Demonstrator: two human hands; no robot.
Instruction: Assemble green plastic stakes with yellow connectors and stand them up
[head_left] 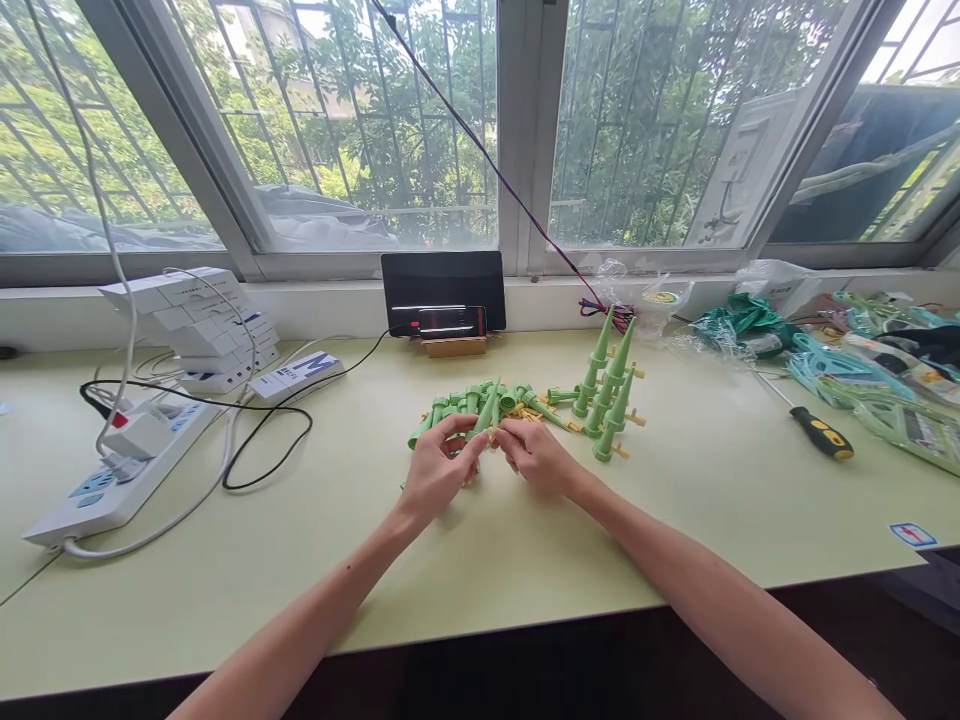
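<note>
My left hand (437, 468) is closed around a green plant watering spike (486, 412), its pointed tip slanting up and away. A small yellow valve piece (492, 434) shows at the spike, pinched by the fingertips of my right hand (538, 457). The two hands nearly meet there. Just behind them lies a heap of green spike parts (471, 398), with loose yellow valves (534, 402) among them and partly hidden by my fingers. To the right, several assembled spikes (616, 380) stand upright, points up, with yellow valves sticking out sideways.
A dark tablet (442, 285) leans on a stand by the window. At left are a power strip (120, 490), stacked white boxes (199, 325) and loose cables. A screwdriver (821, 432) lies at right, before bagged goods (862, 365). The table edge runs under my forearms.
</note>
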